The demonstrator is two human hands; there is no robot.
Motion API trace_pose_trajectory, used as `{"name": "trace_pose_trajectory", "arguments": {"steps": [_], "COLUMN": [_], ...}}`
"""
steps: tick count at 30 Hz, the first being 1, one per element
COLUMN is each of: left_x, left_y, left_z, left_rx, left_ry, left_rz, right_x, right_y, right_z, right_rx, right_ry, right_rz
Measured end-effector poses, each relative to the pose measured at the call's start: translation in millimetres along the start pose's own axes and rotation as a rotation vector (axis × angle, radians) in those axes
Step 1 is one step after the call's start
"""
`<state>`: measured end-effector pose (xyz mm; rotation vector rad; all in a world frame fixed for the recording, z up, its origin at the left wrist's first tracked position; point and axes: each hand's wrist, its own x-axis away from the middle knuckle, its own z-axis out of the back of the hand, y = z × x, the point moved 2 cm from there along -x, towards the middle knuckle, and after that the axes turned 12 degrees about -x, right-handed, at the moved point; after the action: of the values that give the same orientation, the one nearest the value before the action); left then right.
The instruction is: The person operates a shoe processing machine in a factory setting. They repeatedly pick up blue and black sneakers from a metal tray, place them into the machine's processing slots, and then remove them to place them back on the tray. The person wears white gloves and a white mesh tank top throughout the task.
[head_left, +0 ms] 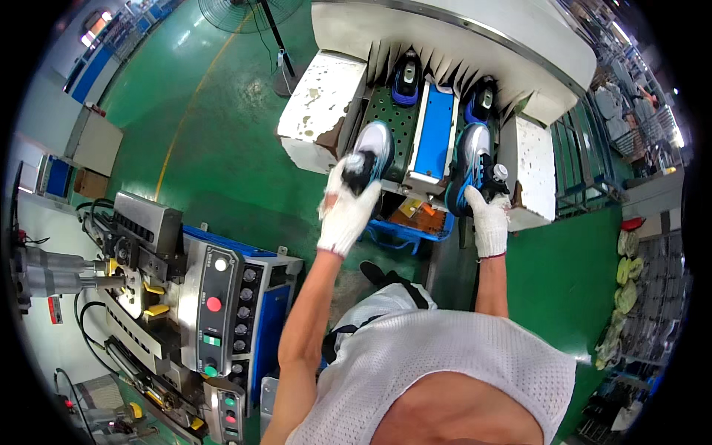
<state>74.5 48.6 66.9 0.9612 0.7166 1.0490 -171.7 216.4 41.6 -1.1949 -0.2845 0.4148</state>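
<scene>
My left hand [345, 215], in a white knit glove, is closed around the heel end of a sneaker [378, 139] with a white-grey toe, black upper and blue trim. A matching sneaker [472, 146] is in my right hand [489, 225], gloved the same way and gripping near its heel. Both toes point away from me, at the near end of a machine's two lanes. Farther in, a black and blue shoe [406, 81] sits on the green perforated plate [383, 111] at left. Another such shoe [480, 102] stands in the right lane, by the curtain of strips.
A blue panel [434, 133] divides the lanes, flanked by worn white side boxes [322, 104]. Below stands a blue bin [400, 233] holding small orange pieces. Near my left is a machine with a button panel [213, 311]. A fan [245, 13] stands beyond; racks [645, 282] line the right.
</scene>
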Motion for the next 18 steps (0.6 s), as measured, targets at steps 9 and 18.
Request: {"name": "trace_pose_trajectory", "arguments": {"steps": [9,18], "left_x": [-145,6], "left_y": [-15,-71], "left_z": [-113,-22], "left_rx": [-0.304,-0.334], "left_ry": [0.026,0.114], "left_rz": [-0.084,-0.072], "right_x": [-102,7], "right_y": [25,-96], "right_z": [-51,-115], "right_rx": [0.368,-0.176], "right_ry": [0.053,-0.235], "right_rz": [0.130,0.765]}}
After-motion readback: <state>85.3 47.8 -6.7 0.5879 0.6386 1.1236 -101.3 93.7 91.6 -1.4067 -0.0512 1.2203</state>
